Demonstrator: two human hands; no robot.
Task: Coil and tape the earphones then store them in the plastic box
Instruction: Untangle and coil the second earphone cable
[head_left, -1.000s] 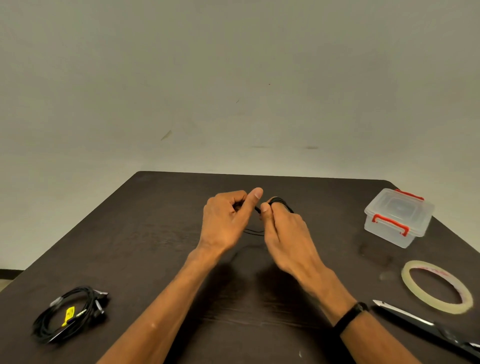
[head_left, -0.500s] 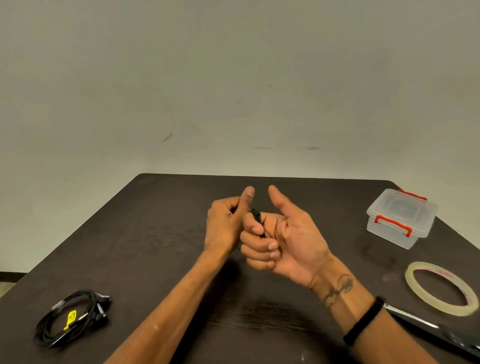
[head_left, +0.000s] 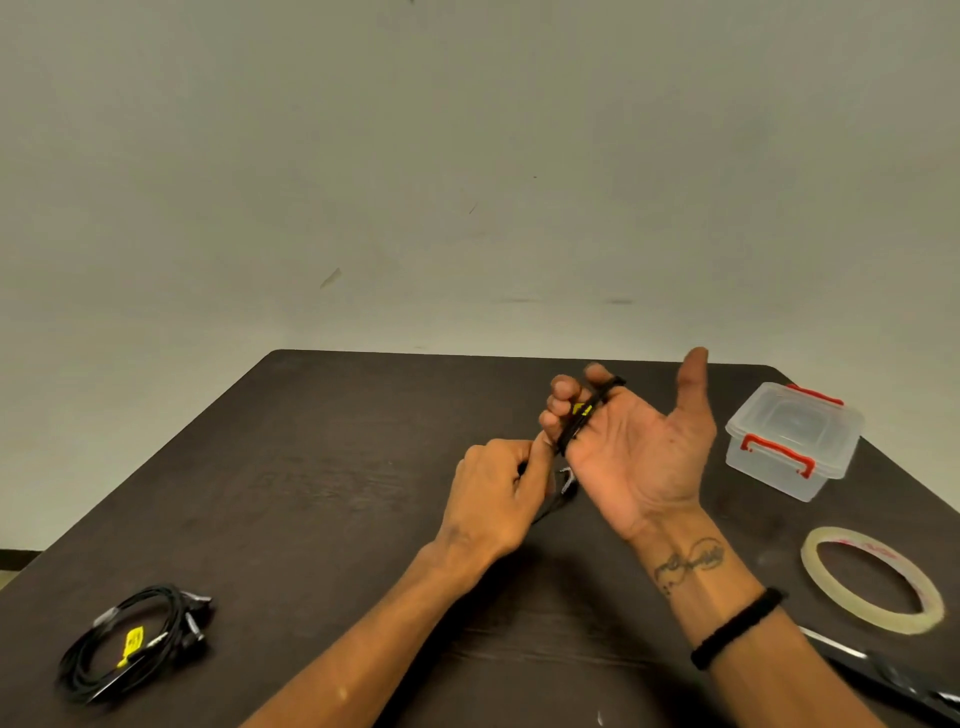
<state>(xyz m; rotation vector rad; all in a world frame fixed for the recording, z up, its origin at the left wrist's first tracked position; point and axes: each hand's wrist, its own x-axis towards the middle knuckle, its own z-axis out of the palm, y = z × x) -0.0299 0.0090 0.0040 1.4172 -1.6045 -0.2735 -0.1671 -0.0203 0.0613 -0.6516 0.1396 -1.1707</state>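
My right hand (head_left: 636, 441) is raised palm up above the table's middle, thumb out, with a black earphone cable (head_left: 581, 420) looped around its curled fingers; a small yellow tag shows on the loops. My left hand (head_left: 498, 493) sits just left of it and pinches the cable's loose end, whose metal plug hangs between the two hands. The clear plastic box (head_left: 792, 441) with red latches stands shut at the right. A roll of clear tape (head_left: 870, 579) lies flat in front of the box.
A second bundle of black earphones (head_left: 135, 639) with a yellow tag lies near the front left of the dark table (head_left: 311, 493). Scissors (head_left: 893, 675) lie at the front right edge, below the tape. A pale wall stands behind the table.
My right hand has turned palm up and moved right and up, showing the cable loops around its fingers. My left hand has dropped lower, holding the loose end.
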